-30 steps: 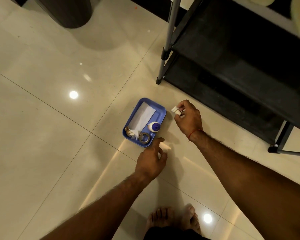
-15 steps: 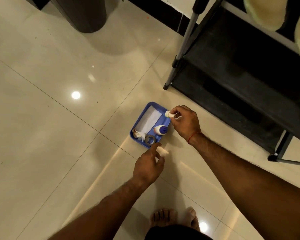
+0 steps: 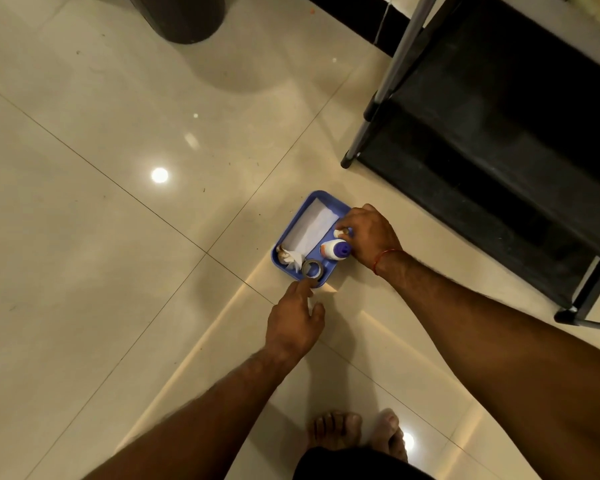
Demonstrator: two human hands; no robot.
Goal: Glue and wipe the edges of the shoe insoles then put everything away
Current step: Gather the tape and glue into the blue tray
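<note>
A blue tray lies on the tiled floor. In it are a white sheet of paper, a white glue bottle with a blue cap, a tape roll and a crumpled tissue. My right hand hovers over the tray's right side, above the glue bottle, and pinches a small white piece at its fingertips. My left hand reaches from below with its index finger straight. The fingertip touches the tray's near rim beside the tape roll. A pale scrap lies by the tray's near corner.
A black shoe rack on grey metal legs stands close on the right, one foot near the tray. A dark round bin sits at the top. My bare feet are at the bottom edge. Glossy tiles spread to the left.
My right hand has carried the small white piece leftwards from beside the tray to over its right side. My left hand has stretched forward until its index finger reaches the tray's near rim.
</note>
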